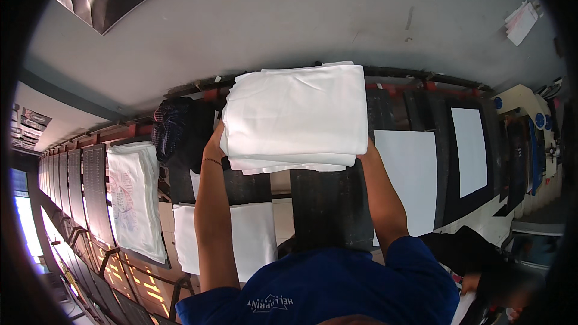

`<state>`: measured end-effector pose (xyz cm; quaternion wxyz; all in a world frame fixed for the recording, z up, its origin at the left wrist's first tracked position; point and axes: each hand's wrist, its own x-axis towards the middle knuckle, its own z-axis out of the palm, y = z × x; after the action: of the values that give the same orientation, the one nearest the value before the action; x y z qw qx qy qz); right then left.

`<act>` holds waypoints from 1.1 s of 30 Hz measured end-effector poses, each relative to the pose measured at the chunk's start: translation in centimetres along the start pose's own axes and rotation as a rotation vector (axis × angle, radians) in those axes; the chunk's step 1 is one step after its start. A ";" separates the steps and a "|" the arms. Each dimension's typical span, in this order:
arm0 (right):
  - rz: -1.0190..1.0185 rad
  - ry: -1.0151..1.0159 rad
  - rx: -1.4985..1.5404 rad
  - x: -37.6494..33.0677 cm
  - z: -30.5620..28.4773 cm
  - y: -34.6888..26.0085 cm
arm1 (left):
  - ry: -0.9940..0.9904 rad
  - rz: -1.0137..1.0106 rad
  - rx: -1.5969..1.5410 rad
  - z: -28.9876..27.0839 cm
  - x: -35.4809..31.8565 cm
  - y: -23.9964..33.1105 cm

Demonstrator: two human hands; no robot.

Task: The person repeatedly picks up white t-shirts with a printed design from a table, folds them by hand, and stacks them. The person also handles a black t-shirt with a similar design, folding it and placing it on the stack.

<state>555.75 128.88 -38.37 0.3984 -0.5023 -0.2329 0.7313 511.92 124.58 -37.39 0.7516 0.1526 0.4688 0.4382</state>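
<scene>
A thick stack of folded white cloth (pixel 298 111) is held up in front of me between both arms. My left hand (pixel 219 137) grips its left edge, with the fingers mostly hidden by the cloth. On the opposite edge my right hand (pixel 365 149) is closed at the lower corner, its fingers also largely covered. Beneath the stack lie black flat boards (pixel 331 204). More white cloth (pixel 253 238) rests below my left forearm. A heap of dark cloth (pixel 180 129) sits just left of my left hand.
At the left, a pile of printed white cloth (pixel 135 201) lies on a board, beside a row of dark panels (pixel 93 183). White sheets (pixel 409 180) lie on boards to the right. Another person's hand (pixel 471 283) and black sleeve are at lower right. A grey wall (pixel 301 15) stands behind.
</scene>
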 end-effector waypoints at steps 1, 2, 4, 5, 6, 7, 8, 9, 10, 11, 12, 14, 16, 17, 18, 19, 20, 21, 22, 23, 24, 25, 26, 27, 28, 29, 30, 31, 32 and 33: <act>-0.013 0.001 0.016 -0.3 -0.1 -0.1 | 0.005 0.008 0.011 0.3 -0.2 0.0; -0.026 0.004 0.037 -0.5 -0.1 -0.2 | 0.016 0.017 0.025 0.5 -0.6 0.1; -0.057 0.010 0.067 -1.3 -0.2 -0.6 | 0.026 0.022 0.076 1.3 -1.8 0.1; -0.076 0.010 0.082 -1.6 -0.2 -0.9 | 0.026 0.028 0.118 1.6 -2.2 0.5; -0.091 0.017 0.092 -2.2 -0.2 -1.1 | 0.026 0.028 0.160 2.1 -3.1 0.7; -0.110 0.017 0.100 -3.1 -0.4 -1.2 | 0.024 0.030 0.218 2.7 -3.8 1.1; -0.129 0.023 0.112 -4.0 -0.6 -1.3 | 0.015 0.032 0.290 3.4 -4.3 1.7; -0.141 0.026 0.130 -5.3 -0.8 -1.3 | 0.005 0.039 0.376 4.4 -5.3 2.5; -0.154 0.028 0.134 -6.9 -1.4 -0.9 | -0.014 0.040 0.464 5.5 -6.0 3.0; -0.161 0.038 0.147 -9.1 -2.0 0.0 | -0.038 0.038 0.565 6.7 -6.7 3.7; -0.163 0.039 0.158 -11.7 -2.4 0.7 | -0.060 0.041 0.667 7.9 -7.4 4.1; -0.169 0.058 0.190 -17.6 -3.9 2.9 | -0.146 0.045 0.892 11.7 -7.4 5.4; -0.128 0.053 0.217 -23.3 -4.8 5.6 | -0.204 0.038 1.081 14.8 -7.2 5.9; -0.105 0.045 0.231 -26.0 -5.1 7.0 | -0.226 0.025 1.177 16.5 -6.3 5.9; -0.091 0.043 0.240 -27.9 -5.3 8.2 | -0.241 0.008 1.258 18.2 -5.0 5.8; -0.065 0.030 0.262 -29.6 -5.4 9.4 | -0.246 -0.005 1.311 19.4 -4.4 5.6; -0.048 0.017 0.280 -30.8 -5.2 10.5 | -0.240 -0.029 1.357 20.6 -3.3 5.3; -0.033 0.001 0.299 -31.5 -4.8 11.8 | -0.239 -0.050 1.388 21.9 -2.3 5.1; -0.023 -0.013 0.316 -31.8 -4.2 13.0 | -0.242 -0.070 1.390 23.2 -1.5 4.9; -0.015 -0.027 0.336 -31.8 -3.6 13.9 | -0.245 -0.077 1.366 24.2 -1.0 4.7; -0.012 -0.041 0.347 -31.6 -3.1 14.6 | -0.269 -0.061 1.316 24.8 -0.5 4.7; -0.017 -0.060 0.367 -31.2 -2.5 15.2 | -0.289 -0.045 1.268 25.6 -0.2 4.9; -0.023 -0.079 0.377 -30.7 -2.0 15.5 | -0.305 -0.029 1.218 26.2 0.0 5.1; -0.033 -0.099 0.391 -30.4 -1.6 15.6 | -0.274 0.039 1.271 26.8 0.2 5.6; -0.055 -0.112 0.399 -30.1 -1.2 15.7 | -0.245 0.102 1.319 27.6 0.1 6.1; -0.079 -0.129 0.408 -29.6 -0.8 15.6 | -0.212 0.165 1.365 28.4 0.0 6.9; -0.103 -0.150 0.417 -29.2 -0.3 15.6 | -0.169 0.228 1.406 28.8 -0.3 7.8; -0.143 -0.174 0.431 -28.3 0.0 15.5 | -0.125 0.286 1.447 29.1 -0.7 8.6; -0.185 -0.203 0.441 -27.3 0.3 15.2 | -0.075 0.343 1.486 29.0 -1.2 9.4; -0.210 -0.225 0.455 -26.7 0.6 15.4 | -0.024 0.382 1.523 28.1 -1.9 9.6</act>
<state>554.57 98.30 -34.87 0.5461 -0.2884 -0.1561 0.7709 530.21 133.62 -15.73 0.3567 0.7087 0.5975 0.1162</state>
